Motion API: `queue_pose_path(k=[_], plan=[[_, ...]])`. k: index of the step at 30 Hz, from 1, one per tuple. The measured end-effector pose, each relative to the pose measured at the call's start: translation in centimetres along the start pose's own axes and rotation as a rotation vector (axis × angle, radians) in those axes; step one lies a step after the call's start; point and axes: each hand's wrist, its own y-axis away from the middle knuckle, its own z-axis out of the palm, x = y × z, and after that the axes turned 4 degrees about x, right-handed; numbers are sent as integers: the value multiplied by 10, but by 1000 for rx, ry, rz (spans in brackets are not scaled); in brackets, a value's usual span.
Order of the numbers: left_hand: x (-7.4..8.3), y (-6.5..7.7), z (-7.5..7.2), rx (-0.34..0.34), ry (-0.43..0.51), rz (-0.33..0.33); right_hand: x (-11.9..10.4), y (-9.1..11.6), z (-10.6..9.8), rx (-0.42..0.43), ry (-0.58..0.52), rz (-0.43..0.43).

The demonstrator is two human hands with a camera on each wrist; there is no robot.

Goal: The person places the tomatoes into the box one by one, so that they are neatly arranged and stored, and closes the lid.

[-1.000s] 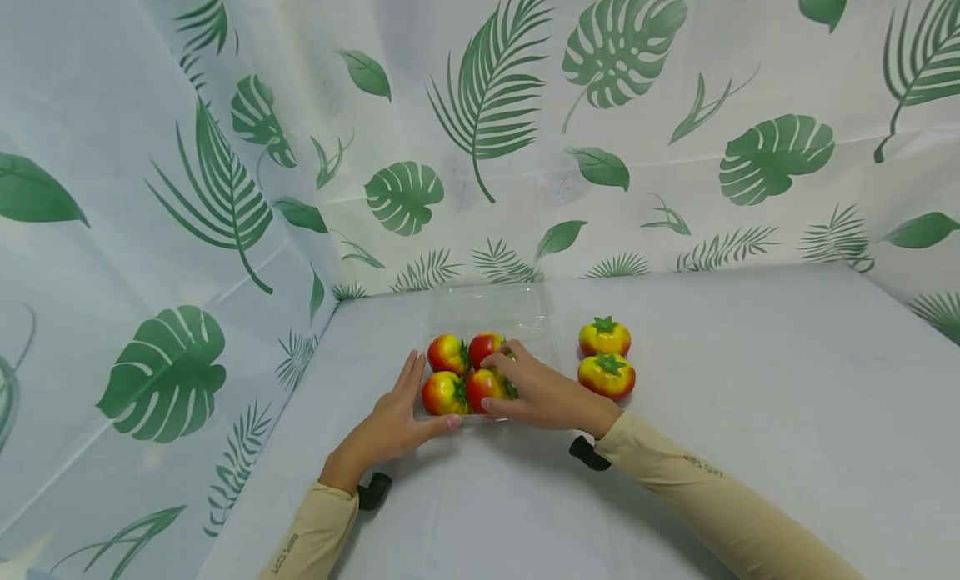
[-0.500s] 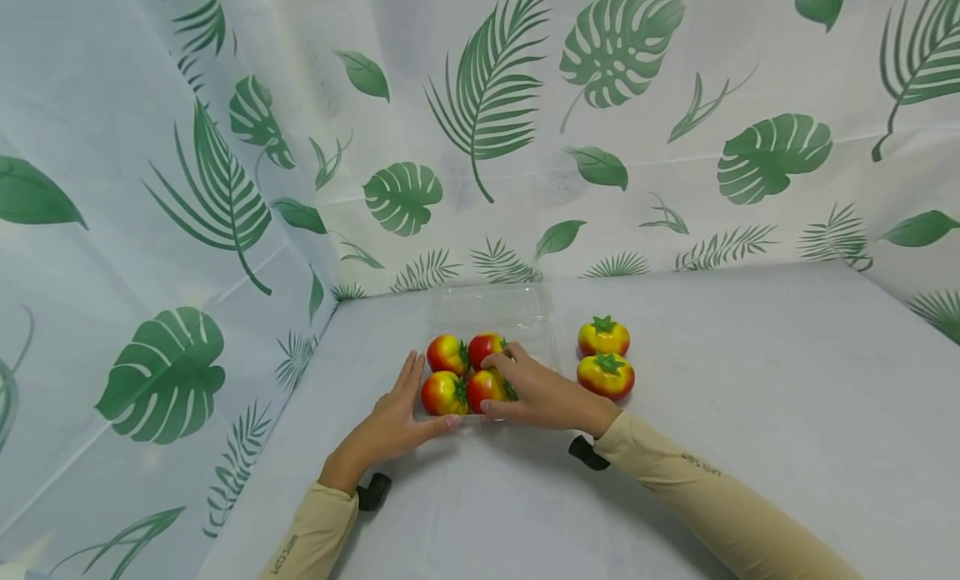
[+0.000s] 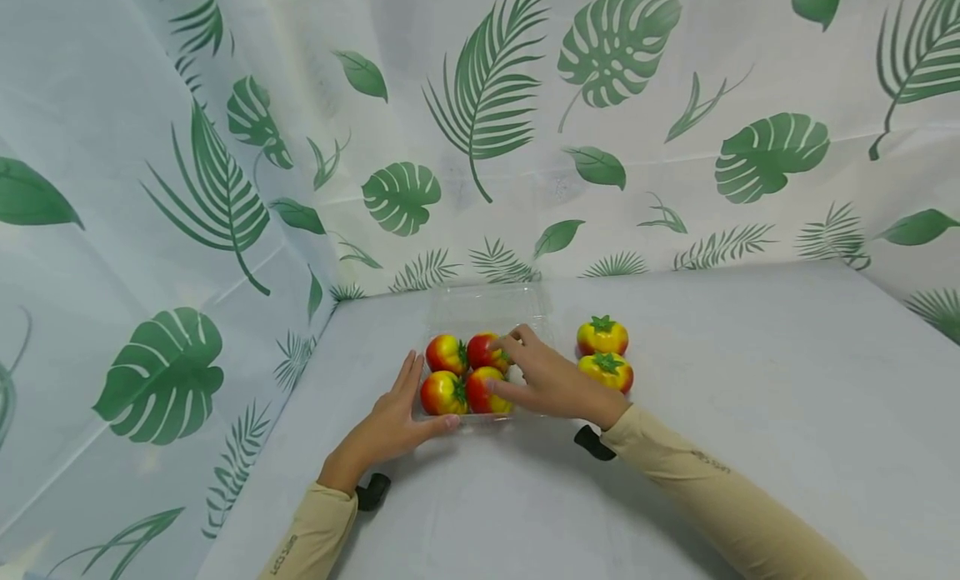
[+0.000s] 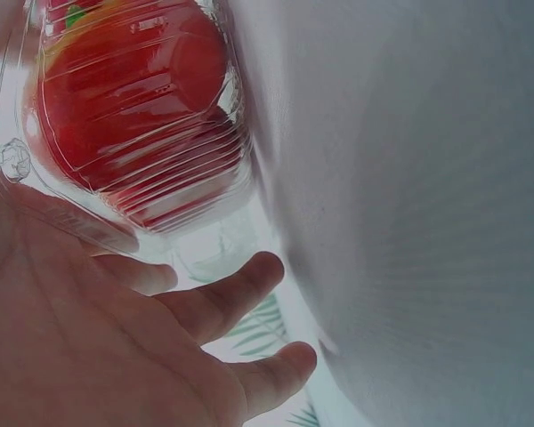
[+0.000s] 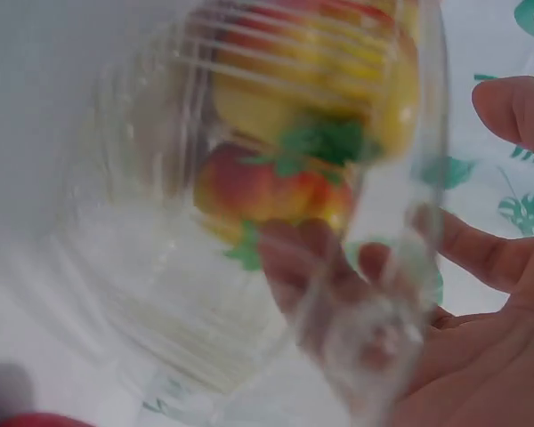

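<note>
A clear plastic clamshell box [image 3: 531, 407] holds several red-and-yellow persimmons with green leafy tops. My left hand [image 3: 393, 422] rests against its left side and near corner, fingers straight; in the left wrist view those fingers spread beside the ribbed wall [image 4: 173, 196]. Over the right part of the box is my right hand [image 3: 555, 378], its fingers bent loosely and parted. Its thumb is beside the near right persimmon [image 3: 480, 390], and its fingertips are by the far right persimmon [image 3: 483, 349]. The right wrist view shows some fingers through the plastic, near a persimmon [image 5: 276, 191]; contact is unclear.
Two more persimmons stand on the white table right of the box, one farther [image 3: 602, 337] and one nearer [image 3: 613, 373], partly behind the right hand. The box's open lid [image 3: 487, 303] lies toward the leaf-printed curtain [image 3: 510, 172]. Another such curtain hangs at left.
My right hand has loosened from the near right persimmon and shifted slightly up and to the right, its thumb lifting away. My left hand stays at the box's side.
</note>
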Motion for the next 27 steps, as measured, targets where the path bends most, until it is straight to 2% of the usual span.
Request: queue_pose_path(k=[8, 15, 27], plan=[[1, 2, 1, 2, -6, -28, -1, -1, -15, 60, -7, 18], [0, 1, 0, 0, 4, -7, 2, 0, -34, 85, -29, 100], [-1, 0, 1, -2, 0, 2, 19, 7, -75, 105, 2, 165]])
